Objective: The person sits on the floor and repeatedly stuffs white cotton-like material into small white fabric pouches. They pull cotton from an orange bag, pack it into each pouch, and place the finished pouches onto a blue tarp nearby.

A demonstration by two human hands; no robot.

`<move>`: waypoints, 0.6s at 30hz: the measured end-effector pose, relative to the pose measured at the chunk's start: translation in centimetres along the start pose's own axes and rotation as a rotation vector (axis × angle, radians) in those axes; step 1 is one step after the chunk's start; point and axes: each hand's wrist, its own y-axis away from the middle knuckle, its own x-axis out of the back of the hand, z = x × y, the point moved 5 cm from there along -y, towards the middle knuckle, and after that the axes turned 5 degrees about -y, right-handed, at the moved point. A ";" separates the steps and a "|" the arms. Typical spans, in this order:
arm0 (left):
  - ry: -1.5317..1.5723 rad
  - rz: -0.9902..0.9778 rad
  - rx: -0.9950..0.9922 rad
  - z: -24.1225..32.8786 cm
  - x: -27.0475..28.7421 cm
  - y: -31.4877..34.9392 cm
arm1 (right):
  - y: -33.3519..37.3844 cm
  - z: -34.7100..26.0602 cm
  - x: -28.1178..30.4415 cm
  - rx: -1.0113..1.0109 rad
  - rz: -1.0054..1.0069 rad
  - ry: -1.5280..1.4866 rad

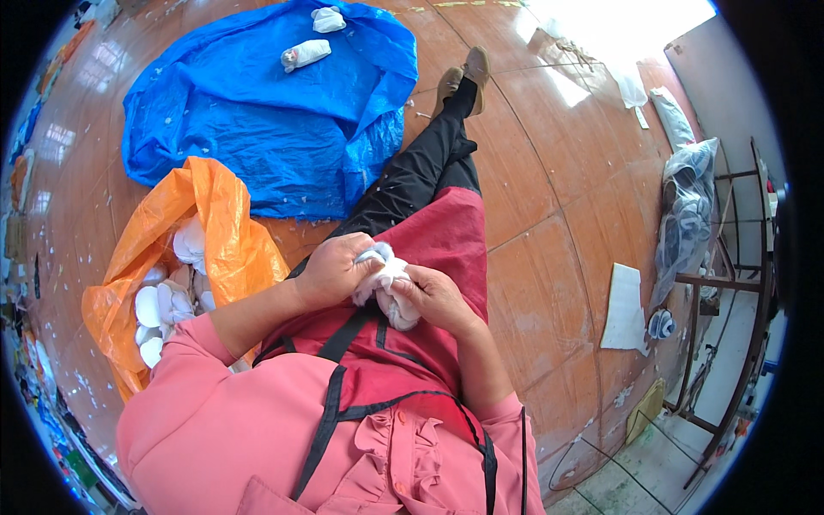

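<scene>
Over my lap I hold a soft white cloth bundle [398, 311], which looks like balled-up socks, though its exact kind cannot be made out. My left hand [333, 269] grips its upper left side, fingers curled. On the other side my right hand [439, 297] pinches it between thumb and fingers. Part of the bundle hangs below my right thumb; some of it is hidden behind the fingers. By my left arm stands an orange woven bag [225, 257], its mouth wide, with several white soft pieces [175, 302] inside.
A blue plastic sheet [249, 129] lies on the tiled floor ahead, bearing two white bundles [306, 55]. To the right are a white flat sheet [624, 307], a clear plastic bag of dark things [687, 210], a small striped roll [661, 324] and a metal rack [745, 283].
</scene>
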 end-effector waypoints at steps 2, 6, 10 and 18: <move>0.006 0.070 0.018 -0.8 0.0 -0.3 | -0.2 0.4 -0.3 0.030 0.032 0.053; 0.199 0.184 0.128 -3.7 -0.9 -1.0 | -0.6 -0.3 -0.9 0.141 0.110 0.195; 0.377 0.223 0.267 -7.2 -2.2 -1.6 | -0.8 -1.2 -1.0 0.160 0.133 0.264; 0.459 0.178 0.382 -9.4 -3.2 -1.3 | 0.3 -1.0 -1.9 0.248 0.115 0.351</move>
